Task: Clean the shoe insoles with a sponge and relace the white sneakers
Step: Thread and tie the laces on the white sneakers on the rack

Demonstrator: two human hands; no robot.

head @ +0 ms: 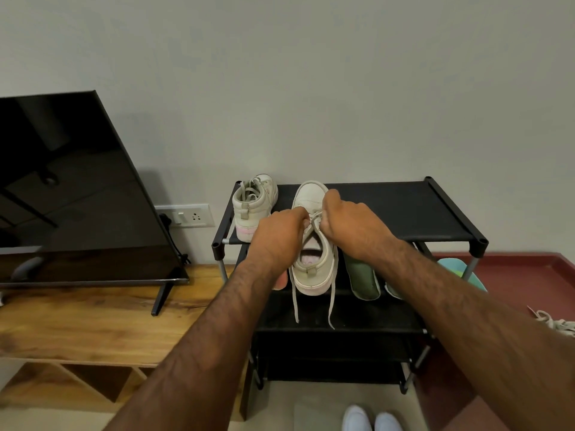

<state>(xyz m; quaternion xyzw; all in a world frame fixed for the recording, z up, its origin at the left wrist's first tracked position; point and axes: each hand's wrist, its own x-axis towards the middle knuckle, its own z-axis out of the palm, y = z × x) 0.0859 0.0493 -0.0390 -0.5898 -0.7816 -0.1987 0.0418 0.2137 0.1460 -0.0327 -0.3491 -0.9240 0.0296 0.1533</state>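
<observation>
With the sneaker (314,244) on the rack (435,213), the left hand (280,234) and right hand (348,225) each pinch its lace (315,220) and should pull evenly, keeping it flat through the eyelets.

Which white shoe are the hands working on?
The middle sneaker, lace ends dangling off the rack; both hands pinch its laces. The other sneaker sits untouched at the left corner.

I see a plain grey wall (311,73), a dark television (71,188) on a wooden cabinet (93,321), and a black shoe rack (404,213).
</observation>
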